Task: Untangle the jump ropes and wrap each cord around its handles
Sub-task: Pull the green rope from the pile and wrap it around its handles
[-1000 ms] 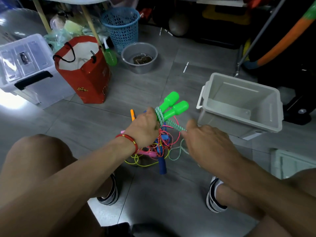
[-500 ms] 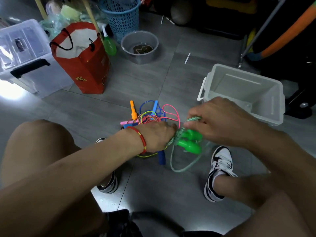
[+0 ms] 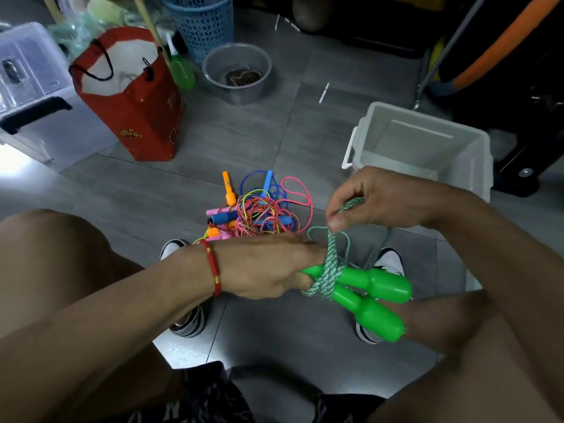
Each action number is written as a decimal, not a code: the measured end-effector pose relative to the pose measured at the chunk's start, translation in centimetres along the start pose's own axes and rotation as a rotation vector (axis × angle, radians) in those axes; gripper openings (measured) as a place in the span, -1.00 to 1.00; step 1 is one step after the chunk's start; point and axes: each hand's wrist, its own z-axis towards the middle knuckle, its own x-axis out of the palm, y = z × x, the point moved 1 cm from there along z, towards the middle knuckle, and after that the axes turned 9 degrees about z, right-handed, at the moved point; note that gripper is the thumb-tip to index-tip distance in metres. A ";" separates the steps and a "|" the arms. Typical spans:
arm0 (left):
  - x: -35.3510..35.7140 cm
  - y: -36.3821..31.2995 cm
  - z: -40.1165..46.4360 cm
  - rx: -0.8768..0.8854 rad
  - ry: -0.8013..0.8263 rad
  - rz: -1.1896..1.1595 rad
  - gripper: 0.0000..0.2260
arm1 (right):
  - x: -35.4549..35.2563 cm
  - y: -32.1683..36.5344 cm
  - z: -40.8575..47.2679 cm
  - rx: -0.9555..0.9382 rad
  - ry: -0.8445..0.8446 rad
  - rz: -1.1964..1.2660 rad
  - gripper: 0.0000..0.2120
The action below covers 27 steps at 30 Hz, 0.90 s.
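Grey floor tiles point(image 3: 244, 132), smooth and faintly glossy, are carrying everything I am inspecting from the head camera. Nearest to me, bare knees are framing both sides of the view and two striped shoes are sitting on the tiles, which is narrowing the working room to the strip between the legs.

In that strip the left hand point(image 3: 268, 267), with a red bracelet point(image 3: 213, 270) at the wrist, is gripping the narrow ends of the two green handles point(image 3: 372, 297); their bulbous plastic ends are pointing right, side by side and touching. Several turns of the braided green-and-white cord point(image 3: 331, 267) are lying around the handles just beside the fingers. The right hand point(image 3: 378, 199) is hovering above, pinching a length of that cord between thumb and curled fingers, with a loose loop hanging below.

Just beyond the hands, the tangled ropes point(image 3: 262, 209) are lying in a heap: thin pink, blue, yellow and red-white cords with orange, pink and blue handles.

To the right, a pale plastic bin point(image 3: 457, 148) is standing open, close to the right forearm. To the left, a red paper bag point(image 3: 137, 111) is standing upright. Farther back I am noting a grey basin point(image 3: 213, 65), a blue lattice basket point(image 3: 201, 22) and a translucent storage box point(image 3: 30, 74).
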 end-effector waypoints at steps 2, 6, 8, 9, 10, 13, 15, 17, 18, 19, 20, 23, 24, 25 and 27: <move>-0.7 -0.6 -0.4 -0.045 0.027 -0.090 -0.67 | -0.2 -0.7 -0.4 0.018 0.058 0.103 -0.80; -2.4 -1.2 -1.7 -0.075 -0.058 -0.402 -0.60 | 1.8 -1.6 -0.7 0.012 0.242 0.385 -0.65; -3.1 -0.9 -2.3 -0.108 -0.093 -0.618 -0.66 | 2.9 -0.7 -1.1 -0.108 0.164 0.792 -0.67; -3.4 -0.6 -2.6 -0.115 -0.119 -0.704 -0.75 | 3.8 -0.7 -0.5 -0.164 0.253 0.914 -0.74; -3.4 -0.1 -2.8 -0.145 -0.165 -0.792 -0.87 | 5.4 -0.8 0.3 -0.110 0.226 0.865 -0.75; -2.7 1.7 -3.0 -0.262 -0.282 -0.934 -0.93 | 6.9 -2.2 1.0 0.049 -0.027 0.690 -0.62; -2.0 2.5 -2.7 -0.290 -0.297 -0.953 -0.88 | 7.8 -2.1 0.5 0.050 -0.078 0.686 -0.64; -1.5 2.9 -2.5 -0.337 -0.293 -0.967 -0.86 | 8.6 -2.0 0.7 0.013 -0.226 0.499 -0.74; -1.3 3.1 -2.5 -0.372 -0.304 -0.980 -0.86 | 8.8 -2.0 1.0 -0.024 -0.303 0.367 -0.77; -1.2 3.3 -2.4 -0.399 -0.316 -0.986 -0.86 | 8.8 -2.1 1.2 -0.056 -0.358 0.230 -0.77; -1.1 3.4 -2.3 -0.429 -0.329 -0.972 -0.85 | 8.6 -1.8 1.2 -0.048 -0.385 0.180 -0.74; -1.0 4.1 -2.4 -0.497 -0.348 -0.944 -0.77 | 7.7 -1.3 1.0 0.043 -0.441 0.107 -0.63; -1.0 4.3 -2.4 -0.520 -0.347 -0.926 -0.77 | 7.5 -1.2 1.0 0.077 -0.458 0.085 -0.61; -1.0 4.5 -2.4 -0.544 -0.349 -0.896 -0.79 | 7.3 -1.3 1.1 0.105 -0.471 0.084 -0.60; -0.9 4.8 -2.2 -0.600 -0.370 -0.778 -0.82 | 7.2 -1.3 1.3 0.154 -0.482 0.174 -0.59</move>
